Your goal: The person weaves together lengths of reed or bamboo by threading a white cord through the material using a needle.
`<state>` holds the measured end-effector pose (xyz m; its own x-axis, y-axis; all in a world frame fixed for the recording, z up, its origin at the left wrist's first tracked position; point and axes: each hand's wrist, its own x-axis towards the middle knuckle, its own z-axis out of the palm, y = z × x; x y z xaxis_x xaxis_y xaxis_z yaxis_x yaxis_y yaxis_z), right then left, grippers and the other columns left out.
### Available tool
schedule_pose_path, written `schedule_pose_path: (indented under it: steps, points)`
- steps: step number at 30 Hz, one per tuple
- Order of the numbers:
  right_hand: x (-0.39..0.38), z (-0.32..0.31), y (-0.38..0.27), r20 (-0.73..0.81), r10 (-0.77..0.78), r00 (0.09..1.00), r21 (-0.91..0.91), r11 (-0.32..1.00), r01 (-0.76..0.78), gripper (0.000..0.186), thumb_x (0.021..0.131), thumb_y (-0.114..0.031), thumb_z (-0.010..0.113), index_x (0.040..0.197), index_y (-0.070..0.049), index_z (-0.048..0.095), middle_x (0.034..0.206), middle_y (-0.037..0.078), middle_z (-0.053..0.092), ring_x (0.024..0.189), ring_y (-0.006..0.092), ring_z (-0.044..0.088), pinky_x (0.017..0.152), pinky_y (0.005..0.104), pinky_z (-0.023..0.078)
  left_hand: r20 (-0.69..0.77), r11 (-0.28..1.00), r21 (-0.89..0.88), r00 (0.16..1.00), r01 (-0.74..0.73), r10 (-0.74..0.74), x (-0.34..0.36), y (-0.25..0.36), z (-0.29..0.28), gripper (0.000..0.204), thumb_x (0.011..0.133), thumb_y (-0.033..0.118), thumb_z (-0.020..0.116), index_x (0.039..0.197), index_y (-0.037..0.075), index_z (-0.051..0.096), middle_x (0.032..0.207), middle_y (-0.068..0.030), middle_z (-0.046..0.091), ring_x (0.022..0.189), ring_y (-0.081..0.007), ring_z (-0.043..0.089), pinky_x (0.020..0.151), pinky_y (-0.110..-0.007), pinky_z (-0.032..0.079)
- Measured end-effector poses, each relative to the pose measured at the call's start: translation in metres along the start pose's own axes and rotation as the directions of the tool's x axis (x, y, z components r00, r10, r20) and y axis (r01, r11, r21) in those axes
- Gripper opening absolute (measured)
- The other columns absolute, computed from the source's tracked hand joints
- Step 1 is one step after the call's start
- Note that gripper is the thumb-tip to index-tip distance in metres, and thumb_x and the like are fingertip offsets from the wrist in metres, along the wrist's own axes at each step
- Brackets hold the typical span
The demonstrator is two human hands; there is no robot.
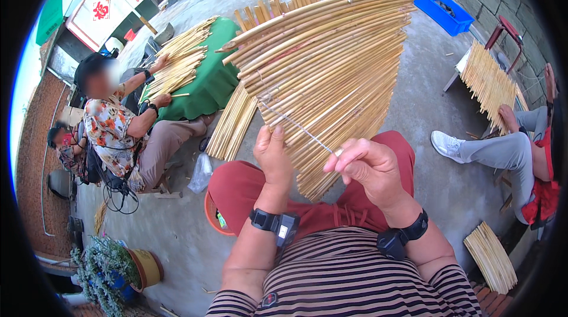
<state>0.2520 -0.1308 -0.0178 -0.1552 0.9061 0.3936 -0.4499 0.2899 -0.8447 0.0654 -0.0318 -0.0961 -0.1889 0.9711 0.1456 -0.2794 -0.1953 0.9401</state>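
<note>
A mat of straight tan reed stalks [331,68] laid side by side leans up before me, its lower end by my knees. My left hand [274,154] is closed on the mat's left edge, thumb and fingers pinching the stalks there. My right hand [373,169], to the right and over the mat's lower part, pinches the end of a thin whitish strand [305,132]. That strand runs straight and slanting up left to the mat's edge, above my left hand. Whether it is cord or a long needle I cannot tell.
At the left a person handles loose stalks [189,56] on a green-covered table [222,68]. Another person at the right holds a smaller mat [488,83]. Stalk bundles [231,127] lie nearby. A blue crate [435,6], an orange bucket [211,213] and a potted plant [145,266] stand around.
</note>
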Motion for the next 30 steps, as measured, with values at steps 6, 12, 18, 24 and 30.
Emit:
schedule_pose_path:
  steps: [6, 12, 18, 24, 30]
  points:
    - [0.015, 0.077, 0.017, 0.587, -0.292, 0.755, -0.152, 0.876, 0.457, 0.007, 0.085, -0.009, 0.067, 0.088, -0.007, 0.06, 0.073, 0.007, 0.06, 0.068, 0.0267, 0.062, 0.068, 0.0357, 0.05, 0.108, 0.998, 0.003, 0.992, -0.069, 0.068, -0.016, 0.005, 0.01, 0.046, 0.099, 0.003, 0.057, 0.143, -0.001, 0.042, 0.134, -0.0146, 0.059, 0.12, -0.0207, 0.059, 0.103, -0.034, 0.046]
    - [0.017, 0.141, 0.02, 0.651, -0.457, 0.606, 0.223, 0.878, 0.423, 0.012, 0.086, -0.015, 0.066, 0.086, -0.006, 0.059, 0.072, 0.012, 0.061, 0.072, 0.0343, 0.063, 0.068, 0.0438, 0.049, 0.131, 0.999, 0.032, 0.991, 0.0, -0.004, -0.017, 0.03, -0.008, 0.07, 0.099, 0.02, 0.065, 0.153, -0.003, 0.027, 0.14, -0.0192, 0.054, 0.123, -0.0246, 0.058, 0.104, -0.037, 0.046]
    - [0.014, 0.15, 0.031, 0.75, -0.269, 0.605, 0.229, 0.963, 0.143, 0.011, 0.088, -0.014, 0.063, 0.088, -0.003, 0.062, 0.073, 0.016, 0.066, 0.074, 0.037, 0.067, 0.067, 0.044, 0.05, 0.148, 0.977, -0.094, 0.973, 0.193, -0.178, -0.009, 0.052, -0.032, 0.084, 0.1, 0.071, 0.029, 0.157, 0.009, 0.026, 0.13, -0.0222, 0.06, 0.116, -0.0371, 0.063, 0.092, -0.05, 0.056]
    - [0.017, 0.121, 0.027, 0.784, -0.095, 0.613, 0.057, 0.995, 0.081, 0.009, 0.087, -0.011, 0.062, 0.086, -0.002, 0.063, 0.074, 0.018, 0.067, 0.074, 0.0369, 0.068, 0.066, 0.0442, 0.05, 0.099, 0.884, -0.244, 0.917, 0.398, -0.386, -0.001, 0.044, -0.046, 0.06, 0.109, 0.05, 0.029, 0.142, 0.001, 0.041, 0.125, -0.0236, 0.063, 0.111, -0.0348, 0.066, 0.088, -0.049, 0.058]
    - [0.023, 0.042, 0.039, 0.66, 0.063, 0.749, -0.169, 0.983, 0.066, 0.011, 0.096, -0.016, 0.062, 0.094, -0.005, 0.06, 0.074, 0.009, 0.063, 0.07, 0.0271, 0.066, 0.065, 0.0386, 0.051, 0.303, 0.856, 0.387, 0.829, 0.344, -0.47, -0.039, 0.033, -0.076, 0.055, 0.109, 0.045, 0.037, 0.118, -0.005, 0.056, 0.094, -0.019, 0.068, 0.079, -0.0258, 0.069, 0.074, -0.035, 0.058]
